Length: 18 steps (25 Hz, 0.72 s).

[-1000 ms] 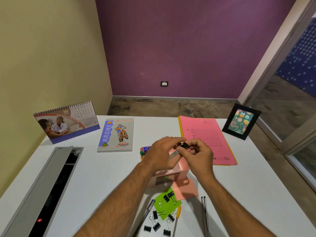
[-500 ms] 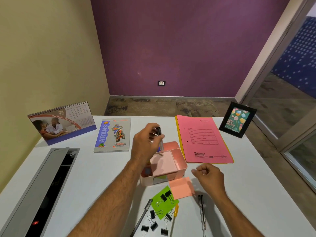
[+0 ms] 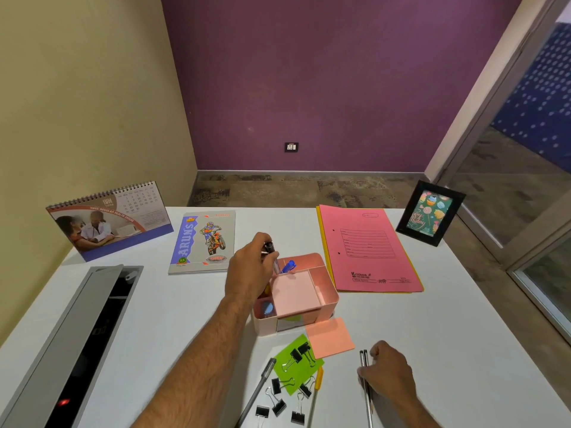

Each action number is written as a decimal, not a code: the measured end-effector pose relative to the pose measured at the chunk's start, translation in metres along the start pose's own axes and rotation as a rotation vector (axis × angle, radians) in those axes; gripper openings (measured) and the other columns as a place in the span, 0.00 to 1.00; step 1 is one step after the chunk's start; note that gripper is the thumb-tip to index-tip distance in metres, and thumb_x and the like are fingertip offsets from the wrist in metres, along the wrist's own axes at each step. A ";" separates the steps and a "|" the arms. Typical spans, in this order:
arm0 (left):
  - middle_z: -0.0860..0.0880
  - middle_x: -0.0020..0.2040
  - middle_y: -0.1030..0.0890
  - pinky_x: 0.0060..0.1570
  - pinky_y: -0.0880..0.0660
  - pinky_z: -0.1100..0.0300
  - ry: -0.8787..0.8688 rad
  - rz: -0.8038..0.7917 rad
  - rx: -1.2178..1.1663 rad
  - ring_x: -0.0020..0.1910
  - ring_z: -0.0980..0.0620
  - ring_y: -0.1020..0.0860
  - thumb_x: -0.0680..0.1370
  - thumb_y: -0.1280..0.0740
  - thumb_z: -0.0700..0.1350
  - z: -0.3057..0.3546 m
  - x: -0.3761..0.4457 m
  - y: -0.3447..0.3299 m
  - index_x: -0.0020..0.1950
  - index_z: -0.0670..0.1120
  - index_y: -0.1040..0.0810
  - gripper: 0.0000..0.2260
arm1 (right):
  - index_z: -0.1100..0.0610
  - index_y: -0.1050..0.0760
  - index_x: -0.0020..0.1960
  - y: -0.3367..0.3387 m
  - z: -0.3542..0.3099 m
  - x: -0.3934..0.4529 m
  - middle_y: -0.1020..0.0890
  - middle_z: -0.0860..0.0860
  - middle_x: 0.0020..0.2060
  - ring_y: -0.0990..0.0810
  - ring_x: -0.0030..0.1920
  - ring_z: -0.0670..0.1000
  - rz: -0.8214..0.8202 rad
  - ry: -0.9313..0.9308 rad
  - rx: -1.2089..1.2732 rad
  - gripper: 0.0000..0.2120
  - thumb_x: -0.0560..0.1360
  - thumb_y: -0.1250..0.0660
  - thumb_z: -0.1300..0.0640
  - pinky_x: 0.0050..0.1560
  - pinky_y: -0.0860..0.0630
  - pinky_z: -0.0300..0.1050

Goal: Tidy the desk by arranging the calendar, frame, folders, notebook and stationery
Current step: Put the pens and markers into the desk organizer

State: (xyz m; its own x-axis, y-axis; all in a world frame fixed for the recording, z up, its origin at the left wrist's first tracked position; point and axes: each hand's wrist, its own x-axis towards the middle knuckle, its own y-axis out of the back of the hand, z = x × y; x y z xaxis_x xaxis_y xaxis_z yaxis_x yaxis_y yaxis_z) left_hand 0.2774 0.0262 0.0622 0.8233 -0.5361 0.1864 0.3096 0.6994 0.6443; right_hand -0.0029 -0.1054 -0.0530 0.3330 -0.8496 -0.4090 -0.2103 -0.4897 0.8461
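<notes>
My left hand (image 3: 251, 270) holds a clear pen with a black cap (image 3: 272, 254) upright, its tip down in the back compartment of the pink organizer (image 3: 327, 291), beside a blue item (image 3: 289, 267). My right hand (image 3: 387, 373) rests near the front edge with its fingers on two thin pens (image 3: 366, 387) lying side by side. The calendar (image 3: 108, 219) stands at the back left, the notebook (image 3: 205, 240) lies to its right, the pink folder (image 3: 367, 248) lies on a yellow one, and the black frame (image 3: 431, 211) stands at the back right.
In front of the organizer lie an orange sticky note (image 3: 330, 336), a green note (image 3: 298, 364) with several black binder clips (image 3: 279, 404), a grey pen (image 3: 258, 389) and a yellow pen (image 3: 316, 386). An open grey cable tray (image 3: 74, 344) runs along the table's left side.
The hands separated. The left one carried the capped pen down into the organizer. The right one dropped to the two pens near the front edge.
</notes>
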 end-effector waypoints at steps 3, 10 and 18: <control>0.49 0.50 0.15 0.47 0.18 0.52 0.020 -0.015 0.021 0.47 0.50 0.18 0.76 0.29 0.48 0.000 -0.001 -0.006 0.55 0.52 0.25 0.10 | 0.49 0.29 0.42 -0.001 0.001 0.000 0.21 0.44 0.40 0.21 0.42 0.50 0.001 -0.030 0.052 0.15 0.60 0.27 0.53 0.33 0.33 0.39; 0.50 0.54 0.16 0.49 0.21 0.53 0.084 -0.058 0.123 0.51 0.49 0.19 0.77 0.31 0.47 -0.006 -0.002 -0.010 0.58 0.52 0.19 0.11 | 0.49 0.26 0.40 -0.002 -0.002 -0.001 0.19 0.46 0.39 0.23 0.40 0.51 0.030 -0.032 0.068 0.10 0.62 0.26 0.54 0.35 0.34 0.39; 0.50 0.55 0.18 0.46 0.25 0.54 0.021 -0.134 0.427 0.54 0.48 0.25 0.80 0.35 0.52 -0.011 -0.002 -0.009 0.58 0.51 0.17 0.12 | 0.56 0.24 0.38 -0.004 -0.012 -0.008 0.19 0.50 0.34 0.20 0.38 0.55 0.098 0.091 -0.079 0.04 0.66 0.36 0.57 0.37 0.26 0.44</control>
State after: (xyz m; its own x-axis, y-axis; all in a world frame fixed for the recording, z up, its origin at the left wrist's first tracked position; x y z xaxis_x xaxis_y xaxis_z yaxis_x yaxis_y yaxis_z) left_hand 0.2782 0.0256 0.0479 0.7999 -0.5962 0.0683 0.1935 0.3639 0.9111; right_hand 0.0067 -0.0942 -0.0493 0.3974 -0.8693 -0.2938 -0.1740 -0.3858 0.9060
